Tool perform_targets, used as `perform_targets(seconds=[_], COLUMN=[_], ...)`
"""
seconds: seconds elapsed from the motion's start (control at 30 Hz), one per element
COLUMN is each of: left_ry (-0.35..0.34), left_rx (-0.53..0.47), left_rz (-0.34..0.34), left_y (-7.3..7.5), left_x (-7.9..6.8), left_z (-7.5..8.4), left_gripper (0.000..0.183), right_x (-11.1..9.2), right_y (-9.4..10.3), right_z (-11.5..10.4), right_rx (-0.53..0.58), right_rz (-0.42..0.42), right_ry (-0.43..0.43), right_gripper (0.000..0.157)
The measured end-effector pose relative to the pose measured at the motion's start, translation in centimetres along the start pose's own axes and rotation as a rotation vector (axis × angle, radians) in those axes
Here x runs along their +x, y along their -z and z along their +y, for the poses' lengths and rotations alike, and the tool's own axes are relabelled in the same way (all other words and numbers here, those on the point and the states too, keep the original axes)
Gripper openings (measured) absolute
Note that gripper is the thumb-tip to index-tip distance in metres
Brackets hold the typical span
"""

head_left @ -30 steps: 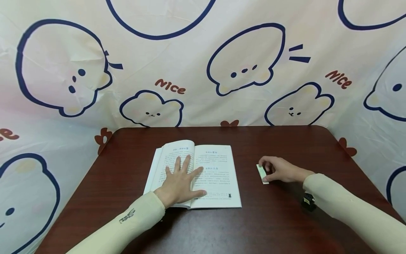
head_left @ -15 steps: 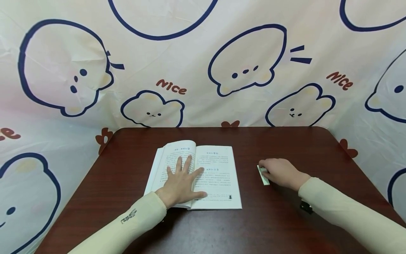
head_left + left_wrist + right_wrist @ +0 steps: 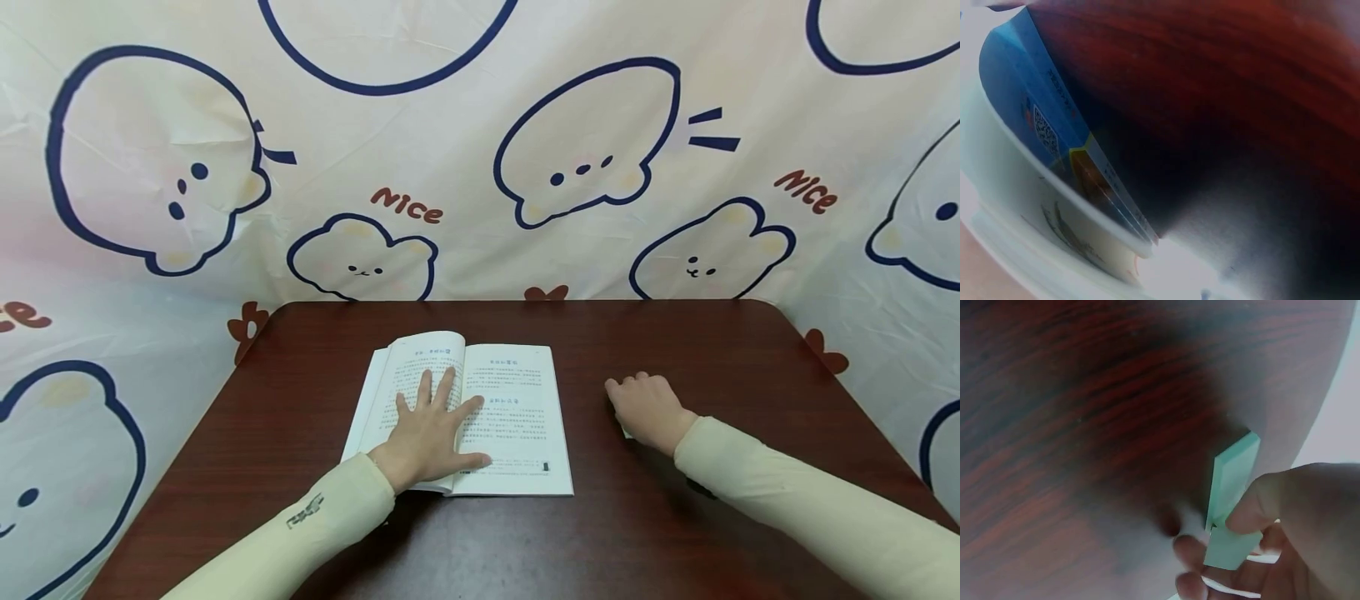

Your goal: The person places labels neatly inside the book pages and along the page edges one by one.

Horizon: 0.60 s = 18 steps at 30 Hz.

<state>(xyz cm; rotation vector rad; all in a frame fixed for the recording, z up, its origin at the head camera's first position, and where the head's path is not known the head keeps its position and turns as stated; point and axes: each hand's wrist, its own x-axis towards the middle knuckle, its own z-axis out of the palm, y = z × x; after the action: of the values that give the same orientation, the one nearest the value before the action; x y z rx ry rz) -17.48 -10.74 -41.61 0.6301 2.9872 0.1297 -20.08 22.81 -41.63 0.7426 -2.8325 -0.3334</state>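
An open book (image 3: 517, 425) with printed pages lies on the table. My left hand (image 3: 422, 435) rests on it with fingers spread, across the fold and both pages. In the left wrist view, the book's blue cover (image 3: 1016, 94) shows beyond the sleeve. Right of the book, my right hand (image 3: 649, 408) is over a small pale green sticky-note pad (image 3: 1233, 478), mostly hidden in the head view. The right wrist view shows its thumb and fingers pinching the bent-up end of a sticky note (image 3: 1230, 549) at the pad's near end.
The dark red-brown wooden table (image 3: 480, 550) extends around the book and both hands. A pale curtain (image 3: 465, 150) with cartoon outlines stands behind the table and along its sides. Cream sleeves (image 3: 787, 475) cover both forearms.
My right hand has turned over the pad and shifted slightly left, covering nearly all of it in the head view. The left hand and book have stayed in place.
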Motion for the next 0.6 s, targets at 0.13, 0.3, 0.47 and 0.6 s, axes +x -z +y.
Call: perform_targets(seconds=[0.13,0.3,0.47,0.6], left_ry=[-0.003,-0.007,-0.006,-0.002], left_rx=[0.004,0.014,0.014,0.009], left_rz=[0.001,0.002,0.0,-0.004], left_y=[-0.02,0.04,0.01,-0.06], left_x=[0.04,0.03,0.03,0.06], left_z=[0.04,0.08,0.07,0.03], left_gripper=[0.086,0.086,0.086,0.086], right_x=[-0.03,0.16,0.34,0.33], right_y=[-0.19,-0.14,0.31,0.48], right_z=[-0.12,-0.05,-0.29,-0.48], right_rx=[-0.05,-0.076,-0.102,-0.103], right_rz=[0.025,0.048,-0.009,-0.052], right_ry=[0.009,0.035,0.045,0.042], right_gripper=[0.018,0.037,0.04,0.034])
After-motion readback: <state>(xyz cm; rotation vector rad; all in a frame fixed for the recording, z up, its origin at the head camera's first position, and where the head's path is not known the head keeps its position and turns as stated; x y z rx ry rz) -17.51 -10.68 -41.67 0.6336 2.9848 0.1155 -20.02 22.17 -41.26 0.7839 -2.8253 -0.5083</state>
